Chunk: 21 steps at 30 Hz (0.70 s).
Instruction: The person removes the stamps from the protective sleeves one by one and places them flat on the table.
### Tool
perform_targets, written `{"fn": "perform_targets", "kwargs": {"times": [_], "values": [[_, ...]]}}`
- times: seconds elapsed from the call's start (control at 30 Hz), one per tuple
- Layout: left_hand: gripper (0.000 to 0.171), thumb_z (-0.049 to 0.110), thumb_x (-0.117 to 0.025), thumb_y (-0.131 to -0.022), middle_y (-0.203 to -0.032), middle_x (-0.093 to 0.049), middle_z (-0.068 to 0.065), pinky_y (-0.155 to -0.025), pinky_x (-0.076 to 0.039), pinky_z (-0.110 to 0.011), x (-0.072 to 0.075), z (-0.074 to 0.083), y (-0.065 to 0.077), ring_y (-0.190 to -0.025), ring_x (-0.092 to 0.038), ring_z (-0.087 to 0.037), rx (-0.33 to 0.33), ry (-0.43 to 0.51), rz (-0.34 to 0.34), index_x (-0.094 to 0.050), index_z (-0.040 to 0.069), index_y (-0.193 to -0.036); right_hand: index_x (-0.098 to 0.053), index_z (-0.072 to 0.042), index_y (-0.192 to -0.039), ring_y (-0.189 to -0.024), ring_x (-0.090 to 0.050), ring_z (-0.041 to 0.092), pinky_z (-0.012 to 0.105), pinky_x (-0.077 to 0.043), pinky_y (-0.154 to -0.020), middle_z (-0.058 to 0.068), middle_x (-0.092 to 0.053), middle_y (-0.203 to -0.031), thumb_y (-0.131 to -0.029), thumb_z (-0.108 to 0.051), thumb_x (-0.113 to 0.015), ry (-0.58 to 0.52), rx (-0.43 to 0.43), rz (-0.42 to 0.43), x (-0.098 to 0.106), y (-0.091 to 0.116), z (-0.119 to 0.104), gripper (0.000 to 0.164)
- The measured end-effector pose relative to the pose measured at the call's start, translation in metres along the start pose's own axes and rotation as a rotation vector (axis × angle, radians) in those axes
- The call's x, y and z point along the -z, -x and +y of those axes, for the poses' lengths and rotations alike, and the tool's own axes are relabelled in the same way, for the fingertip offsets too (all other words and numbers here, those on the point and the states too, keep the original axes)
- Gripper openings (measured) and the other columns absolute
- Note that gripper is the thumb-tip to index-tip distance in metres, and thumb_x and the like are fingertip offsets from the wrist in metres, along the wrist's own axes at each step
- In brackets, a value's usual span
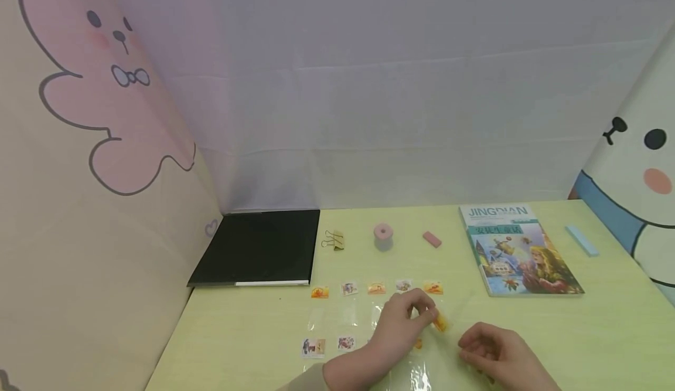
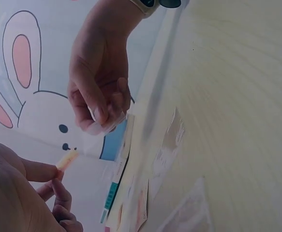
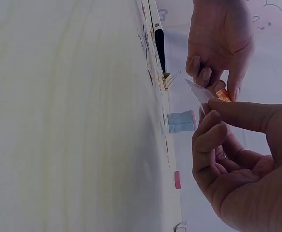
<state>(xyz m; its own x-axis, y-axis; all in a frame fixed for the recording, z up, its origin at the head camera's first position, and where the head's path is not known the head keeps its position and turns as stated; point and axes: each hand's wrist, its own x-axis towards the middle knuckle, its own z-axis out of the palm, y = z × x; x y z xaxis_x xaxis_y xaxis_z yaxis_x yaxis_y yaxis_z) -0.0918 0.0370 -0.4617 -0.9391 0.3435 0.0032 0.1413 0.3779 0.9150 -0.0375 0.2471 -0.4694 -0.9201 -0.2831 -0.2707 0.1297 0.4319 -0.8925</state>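
My left hand (image 1: 398, 320) pinches a small orange stamp (image 1: 440, 322) between thumb and fingertips, held over the table. The same stamp (image 3: 224, 94) shows orange in the right wrist view. My right hand (image 1: 498, 347) is to its right, pinching a small clear plastic sleeve (image 3: 199, 92) between thumb and index finger; its other fingers are curled. Two rows of stamps lie in front, among them an orange one (image 1: 433, 287) beyond the left hand and a wider one (image 1: 313, 347) at the near left. My left forearm hides part of the near row.
Clear sleeves (image 1: 348, 315) lie around the stamps. Behind stand a black folder (image 1: 263, 247), a binder clip (image 1: 338, 240), a pink-topped spool-shaped item (image 1: 383, 237) and a pink eraser-like block (image 1: 432, 239). A picture book (image 1: 519, 256) and a light blue bar (image 1: 582, 240) lie right.
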Motion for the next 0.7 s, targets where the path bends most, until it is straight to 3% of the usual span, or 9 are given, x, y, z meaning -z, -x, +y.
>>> {"fn": "perform_targets", "kwargs": {"times": [0.2,0.33,0.53,0.7], "values": [[0.008,0.027,-0.070,-0.081,-0.073,-0.061,0.016,-0.056,-0.038,-0.020,-0.002,-0.002,0.002,-0.061,-0.047,-0.004,0.083,0.035,-0.007,-0.063,0.025,-0.080,-0.062,-0.001,-0.098,-0.064,-0.058,0.015,0.029,-0.048,-0.057,0.009,-0.065,-0.081,-0.086,-0.030,-0.065,-0.059,-0.054,-0.067,0.002,0.003,0.002,0.031],[0.011,0.024,-0.073,-0.078,-0.064,-0.061,0.017,-0.054,-0.040,-0.019,-0.005,-0.004,0.005,-0.057,-0.050,-0.002,0.125,-0.020,-0.033,-0.063,0.023,-0.074,-0.063,-0.001,-0.097,-0.064,-0.057,0.016,0.030,-0.048,-0.055,0.010,-0.064,-0.080,-0.087,-0.029,-0.064,-0.099,-0.071,-0.135,0.003,0.005,0.006,0.029],[0.016,0.022,-0.075,-0.073,-0.054,-0.056,0.018,-0.052,-0.039,-0.017,-0.008,-0.005,0.012,-0.051,-0.049,0.001,0.127,-0.189,-0.072,-0.062,0.022,-0.064,-0.066,-0.005,-0.093,-0.065,-0.056,0.014,0.028,-0.045,-0.056,0.007,-0.064,-0.080,-0.085,-0.030,-0.066,-0.059,-0.086,-0.174,0.002,0.004,0.015,0.026],[0.015,0.027,-0.074,-0.071,-0.054,-0.052,0.022,-0.060,-0.035,-0.018,-0.015,-0.008,0.016,-0.055,-0.045,0.000,0.066,-0.431,-0.059,-0.063,0.026,-0.061,-0.064,-0.007,-0.090,-0.068,-0.056,0.018,0.029,-0.046,-0.058,0.003,-0.064,-0.078,-0.081,-0.034,-0.070,0.007,-0.144,-0.175,-0.001,0.005,0.021,0.029]]}}
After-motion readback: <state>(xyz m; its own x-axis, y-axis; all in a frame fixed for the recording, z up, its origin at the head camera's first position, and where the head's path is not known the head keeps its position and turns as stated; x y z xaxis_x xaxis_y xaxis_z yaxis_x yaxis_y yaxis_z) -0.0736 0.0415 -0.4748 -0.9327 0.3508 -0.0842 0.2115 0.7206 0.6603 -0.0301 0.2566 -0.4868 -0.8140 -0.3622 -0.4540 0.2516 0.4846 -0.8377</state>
